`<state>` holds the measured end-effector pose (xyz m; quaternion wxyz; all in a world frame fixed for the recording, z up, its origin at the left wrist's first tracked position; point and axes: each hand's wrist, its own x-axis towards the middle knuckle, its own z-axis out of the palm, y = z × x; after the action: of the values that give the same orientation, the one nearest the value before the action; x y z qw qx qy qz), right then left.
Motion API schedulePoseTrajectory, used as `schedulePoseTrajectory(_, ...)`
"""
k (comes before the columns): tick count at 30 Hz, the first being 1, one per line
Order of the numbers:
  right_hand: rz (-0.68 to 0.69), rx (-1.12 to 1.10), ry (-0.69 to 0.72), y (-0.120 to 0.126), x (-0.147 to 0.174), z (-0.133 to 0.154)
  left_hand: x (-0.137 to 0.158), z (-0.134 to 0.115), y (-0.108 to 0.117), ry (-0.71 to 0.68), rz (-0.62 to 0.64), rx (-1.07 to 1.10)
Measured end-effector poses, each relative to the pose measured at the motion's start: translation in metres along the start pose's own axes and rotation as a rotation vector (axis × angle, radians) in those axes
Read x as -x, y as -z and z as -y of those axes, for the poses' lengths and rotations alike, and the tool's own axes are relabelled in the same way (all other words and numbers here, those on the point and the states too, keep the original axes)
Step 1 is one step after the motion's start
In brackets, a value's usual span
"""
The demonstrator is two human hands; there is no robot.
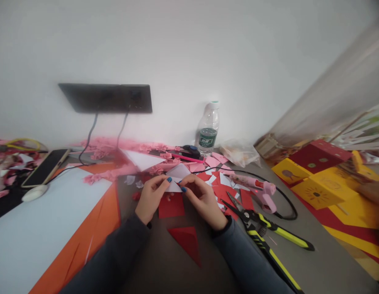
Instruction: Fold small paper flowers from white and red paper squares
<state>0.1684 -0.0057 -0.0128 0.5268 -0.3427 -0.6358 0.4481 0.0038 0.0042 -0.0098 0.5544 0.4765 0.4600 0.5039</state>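
Observation:
Between my two hands is a small folded piece of white paper (174,187), pinched at both sides. My left hand (152,197) grips its left edge with thumb and fingers. On the other side, my right hand (204,199) has its fingertips closed on the right edge. Just below the hands lies a red paper square (171,205), partly covered by them. Closer to me is a red paper triangle (188,242), flat on the grey table (158,261). Beyond my hands stands a larger white folded paper (143,159).
Garden shears (253,220) and a pink glue gun (256,185) with a black cord lie right. A water bottle (208,130) stands by the wall. Left are orange sheets (106,208), a phone (46,166) and a white mouse (35,193). A person's blurred hand (373,194) is near yellow boxes (321,192).

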Motion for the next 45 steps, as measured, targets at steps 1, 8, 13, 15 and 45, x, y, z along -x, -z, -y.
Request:
schedulePoseTrajectory(1, 0.002, -0.007, -0.007, 0.0, 0.0, 0.0, 0.0, -0.001, -0.001, 0.003, 0.0, 0.014)
schedulePoseTrajectory(8, 0.045, -0.063, -0.044, 0.002, -0.002, 0.003, 0.002, -0.01, -0.005, 0.156, 0.05, 0.248)
schedulePoseTrajectory(13, 0.095, -0.027, -0.02, 0.002, -0.003, 0.003, 0.001, -0.01, -0.004, 0.18, 0.082, 0.305)
schedulePoseTrajectory(15, 0.088, 0.026, 0.031, 0.001, -0.002, 0.003, 0.0, -0.007, -0.002, 0.127, 0.1, 0.222)
schedulePoseTrajectory(45, -0.095, 0.273, 0.047, 0.004, -0.002, 0.0, 0.003, -0.005, -0.006, 0.089, 0.091, 0.331)
